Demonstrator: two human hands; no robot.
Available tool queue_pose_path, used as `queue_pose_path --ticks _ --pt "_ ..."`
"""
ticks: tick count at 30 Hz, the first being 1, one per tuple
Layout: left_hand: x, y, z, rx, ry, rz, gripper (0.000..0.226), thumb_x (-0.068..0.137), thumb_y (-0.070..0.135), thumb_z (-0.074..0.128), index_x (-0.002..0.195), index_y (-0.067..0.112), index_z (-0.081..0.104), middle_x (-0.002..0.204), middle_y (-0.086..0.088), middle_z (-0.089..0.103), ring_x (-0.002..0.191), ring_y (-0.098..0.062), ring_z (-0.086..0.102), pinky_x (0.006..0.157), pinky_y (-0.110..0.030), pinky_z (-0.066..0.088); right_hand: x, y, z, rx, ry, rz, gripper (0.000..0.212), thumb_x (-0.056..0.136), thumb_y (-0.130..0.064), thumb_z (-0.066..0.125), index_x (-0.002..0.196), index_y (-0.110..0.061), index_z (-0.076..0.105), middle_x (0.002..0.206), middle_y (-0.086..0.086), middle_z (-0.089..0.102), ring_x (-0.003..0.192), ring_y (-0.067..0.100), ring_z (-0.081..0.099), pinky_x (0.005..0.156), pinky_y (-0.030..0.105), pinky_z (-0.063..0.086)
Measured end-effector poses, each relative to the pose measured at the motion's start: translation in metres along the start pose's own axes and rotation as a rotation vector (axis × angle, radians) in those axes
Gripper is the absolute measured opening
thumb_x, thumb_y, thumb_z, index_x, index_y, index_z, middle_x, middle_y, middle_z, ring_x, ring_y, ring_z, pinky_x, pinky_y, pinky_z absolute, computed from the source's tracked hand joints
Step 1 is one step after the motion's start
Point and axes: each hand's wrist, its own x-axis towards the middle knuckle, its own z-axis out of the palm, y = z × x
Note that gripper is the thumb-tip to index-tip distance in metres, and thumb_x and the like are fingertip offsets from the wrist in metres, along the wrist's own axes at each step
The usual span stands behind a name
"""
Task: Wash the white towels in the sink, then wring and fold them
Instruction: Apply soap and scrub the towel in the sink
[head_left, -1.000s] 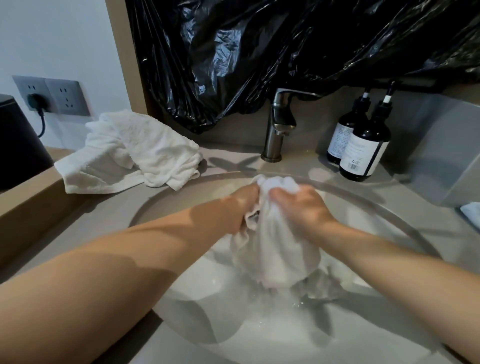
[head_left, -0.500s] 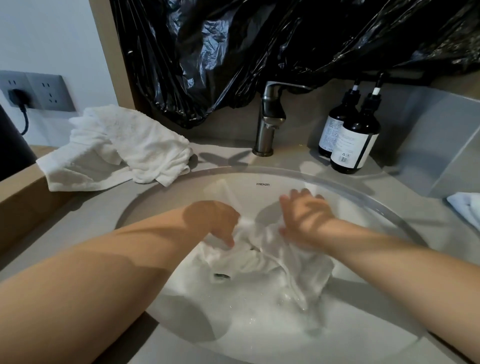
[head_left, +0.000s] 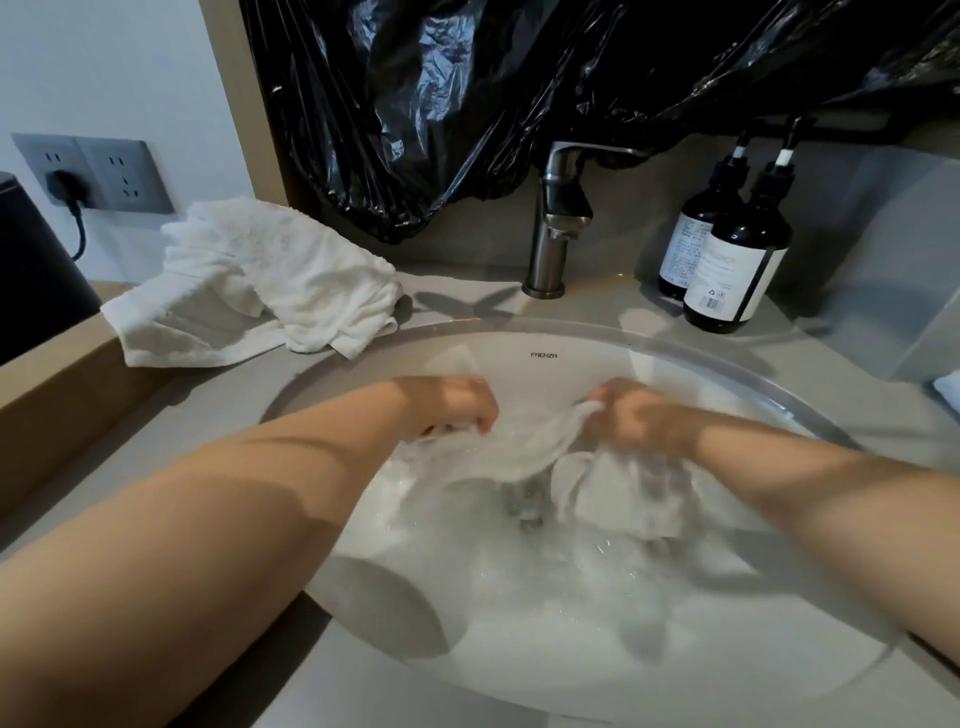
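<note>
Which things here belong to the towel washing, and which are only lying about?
For the job: wet towel, gripped by left hand and right hand; sink; faucet; towel heap on the counter.
Lying about: two dark pump bottles; black plastic sheet; wall socket with a plug in it.

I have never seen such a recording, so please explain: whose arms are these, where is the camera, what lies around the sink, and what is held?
There is no machine: these are a person's bare arms, filmed by a camera worn on the head, looking down. The left hand and right hand each close their grip on one wet white towel, stretched between them in the sink. On the counter lies a crumpled white towel. Behind stand a metal faucet and two dark pump bottles.
</note>
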Motion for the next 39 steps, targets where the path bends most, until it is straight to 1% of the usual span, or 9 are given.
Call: queue_pose_path --ticks 4,6,12,16,22,24,30,35,39 --pt "0.002 0.018 0.004 -0.649 -0.003 -0.017 0.038 0.095 0.038 0.054 0.07 0.01 0.054 0.059 -0.004 0.053 0.051 -0.017 0.049 0.06 -0.022 0.045 -0.024 -0.013 -0.03 0.674 0.228 -0.009 0.018 0.088 -0.024 0.06 0.073 -0.018 0.068 0.078 0.002 0.062 0.071 0.015 0.055 0.057 0.019 0.041" --pt "0.011 0.025 0.009 -0.793 -0.034 0.008 0.054 0.099 0.054 0.043 0.089 0.005 0.063 0.084 -0.012 0.066 0.077 -0.025 0.065 0.082 -0.028 0.052 -0.032 -0.039 -0.026 0.885 0.273 -0.015 0.029 0.092 -0.029 0.056 0.069 -0.02 0.071 0.068 -0.003 0.065 0.061 0.011 0.059 0.055 0.019 0.044" --pt "0.002 0.034 0.017 -0.869 -0.064 0.104 0.032 0.101 0.029 0.041 0.096 0.008 0.064 0.087 -0.012 0.067 0.087 -0.029 0.062 0.078 -0.036 0.051 -0.022 -0.058 -0.002 0.479 0.594 -0.016 0.041 0.096 -0.049 0.04 0.085 -0.017 0.064 0.086 0.001 0.066 0.085 0.024 0.059 0.077 0.034 0.046" --pt "0.002 0.029 0.007 -0.481 -0.054 0.087 0.038 0.101 0.046 0.043 0.118 0.021 0.065 0.122 -0.002 0.066 0.115 -0.024 0.061 0.101 -0.041 0.045 -0.006 -0.014 -0.014 0.207 0.438 0.111 0.046 0.098 -0.049 0.039 0.069 -0.016 0.053 0.075 0.004 0.055 0.086 0.03 0.055 0.069 0.03 0.035" --pt "-0.005 0.014 0.001 0.813 -0.121 -0.016 0.042 0.098 0.049 0.045 0.1 0.01 0.061 0.088 -0.002 0.061 0.072 -0.023 0.052 0.066 -0.027 0.042 -0.006 -0.024 -0.004 0.242 0.092 -0.124 0.035 0.092 -0.053 0.052 0.098 -0.02 0.062 0.1 -0.001 0.061 0.096 0.019 0.058 0.087 0.032 0.047" --pt "0.0 0.007 -0.002 0.857 -0.087 -0.044 0.027 0.086 0.029 0.061 0.107 0.011 0.059 0.093 -0.003 0.064 0.076 -0.023 0.058 0.068 -0.029 0.049 -0.012 -0.028 -0.011 0.408 -0.011 -0.098 0.043 0.092 -0.054 0.051 0.116 -0.019 0.06 0.115 0.0 0.061 0.109 0.018 0.058 0.095 0.035 0.049" --pt "0.009 -0.001 0.016 0.705 -0.32 -0.001 0.131 0.069 0.035 0.086 0.15 0.044 -0.018 0.162 0.001 0.014 0.144 -0.024 0.028 0.113 -0.045 0.033 -0.013 0.004 0.013 -0.068 -0.572 0.113 0.106 0.058 -0.059 0.082 0.145 -0.025 0.032 0.139 -0.004 0.048 0.124 0.023 0.051 0.1 0.039 0.047" --pt "0.012 -0.007 0.032 0.814 -0.213 0.102 0.105 0.077 0.009 0.073 0.154 0.033 0.006 0.109 -0.01 0.063 0.074 -0.022 0.06 0.05 -0.024 0.047 -0.014 -0.004 0.027 0.07 -0.39 0.028 0.05 0.073 -0.01 0.076 0.115 -0.017 0.052 0.094 -0.002 0.06 0.083 0.019 0.059 0.063 0.027 0.051" --pt "-0.002 0.009 0.02 0.902 -0.348 -0.008 0.076 0.078 0.001 0.068 0.144 0.024 0.038 0.098 -0.006 0.062 0.069 -0.018 0.054 0.052 -0.021 0.04 -0.009 -0.004 -0.005 0.043 -0.263 0.13 0.04 0.073 -0.001 0.064 0.107 -0.018 0.05 0.075 0.008 0.053 0.053 0.022 0.048 0.04 0.022 0.036"
